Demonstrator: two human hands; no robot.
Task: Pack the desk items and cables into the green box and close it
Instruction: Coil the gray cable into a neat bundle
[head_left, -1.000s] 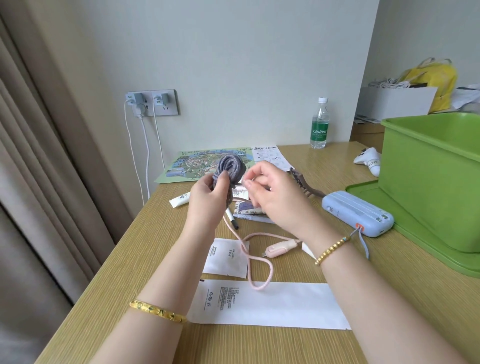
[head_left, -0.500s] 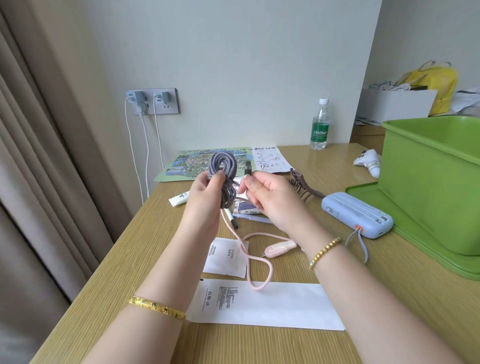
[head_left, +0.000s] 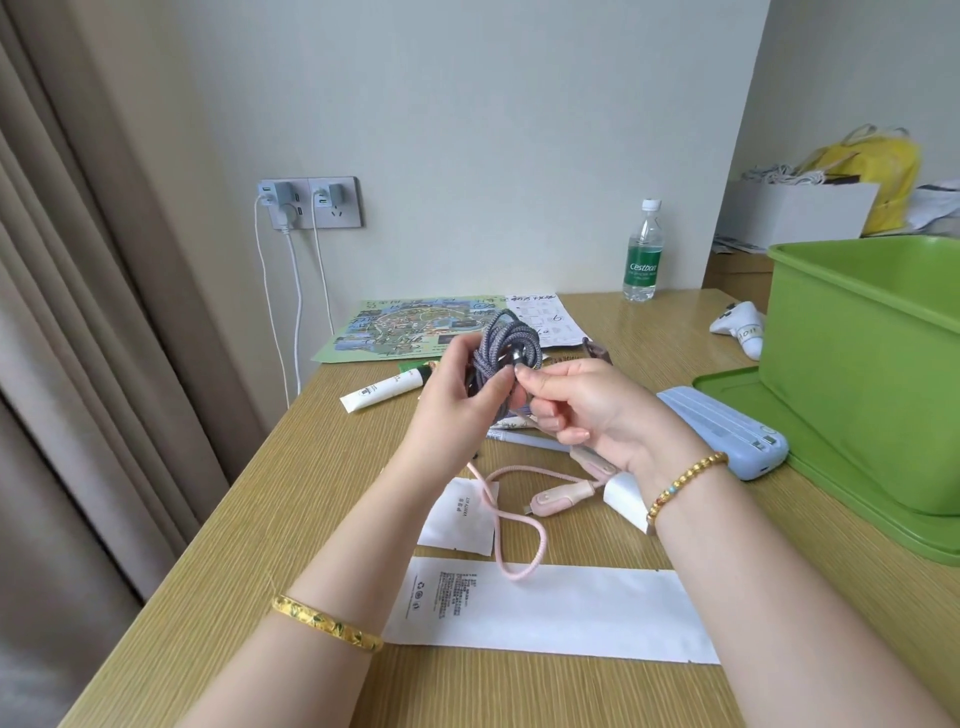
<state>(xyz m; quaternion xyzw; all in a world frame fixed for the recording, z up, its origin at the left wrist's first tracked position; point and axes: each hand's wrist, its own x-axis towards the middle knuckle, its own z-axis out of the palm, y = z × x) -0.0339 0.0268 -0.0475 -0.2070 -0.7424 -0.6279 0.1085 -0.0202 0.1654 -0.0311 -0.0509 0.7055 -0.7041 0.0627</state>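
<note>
A coiled grey braided cable (head_left: 506, 345) is held up above the desk. My left hand (head_left: 457, 400) grips the coil from the left. My right hand (head_left: 576, 405) pinches the cable's plug end at the coil's right side. Below them a pink cable (head_left: 511, 525) lies looped on the desk. The green box (head_left: 862, 364) stands open at the right on its green lid (head_left: 831, 483). A pale blue power bank (head_left: 727, 431) lies beside the lid.
A white tube (head_left: 382, 392), a map sheet (head_left: 410, 327), a printed sheet (head_left: 545, 317), a pen (head_left: 524, 439), white sachets (head_left: 457, 514) and a long white paper sleeve (head_left: 550, 608) lie on the desk. A water bottle (head_left: 643, 252) and white controller (head_left: 740, 327) stand farther back.
The coil has turned in my hands and my right hand has shifted from beside it to pinching the plug end against the coil.
</note>
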